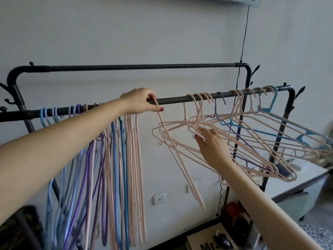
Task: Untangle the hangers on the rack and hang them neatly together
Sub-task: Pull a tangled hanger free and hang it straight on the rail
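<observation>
Both bare arms reach up to the black rail. Left hand pinches the hook of a pink hanger at the rail; it hangs tilted, long side slanting down to the right. Right hand grips the tangled hangers, which fan out rightward. Neat hangers hang straight down at left.

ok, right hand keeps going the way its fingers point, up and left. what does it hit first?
Probably the tangled pink hangers right above the right hand, whose fingertips already touch that cluster. The front rail lies beyond, though depth is unclear.
</observation>
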